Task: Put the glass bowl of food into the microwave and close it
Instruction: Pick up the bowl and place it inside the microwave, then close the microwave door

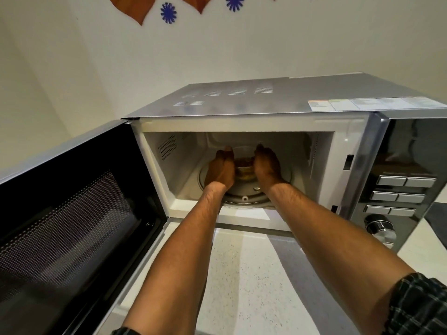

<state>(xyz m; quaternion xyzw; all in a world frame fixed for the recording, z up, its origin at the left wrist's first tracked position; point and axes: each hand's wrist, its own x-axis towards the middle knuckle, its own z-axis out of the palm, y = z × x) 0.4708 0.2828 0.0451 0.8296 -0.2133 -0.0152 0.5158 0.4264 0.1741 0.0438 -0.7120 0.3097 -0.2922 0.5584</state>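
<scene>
A silver microwave (278,97) stands on the counter with its door (72,209) swung wide open to the left. Both my arms reach into the white cavity. A small glass bowl (244,170) with brownish food sits over the round glass turntable (244,197), between my hands. My left hand (221,169) cups the bowl's left side and my right hand (267,166) cups its right side. The hands hide most of the bowl, so I cannot tell whether it rests on the turntable or hangs just above it.
The control panel (399,189) with buttons and a knob (381,228) fills the microwave's right side. A speckled white counter (242,274) lies below my arms. A white wall with leaf and blue flower stickers (168,12) rises behind.
</scene>
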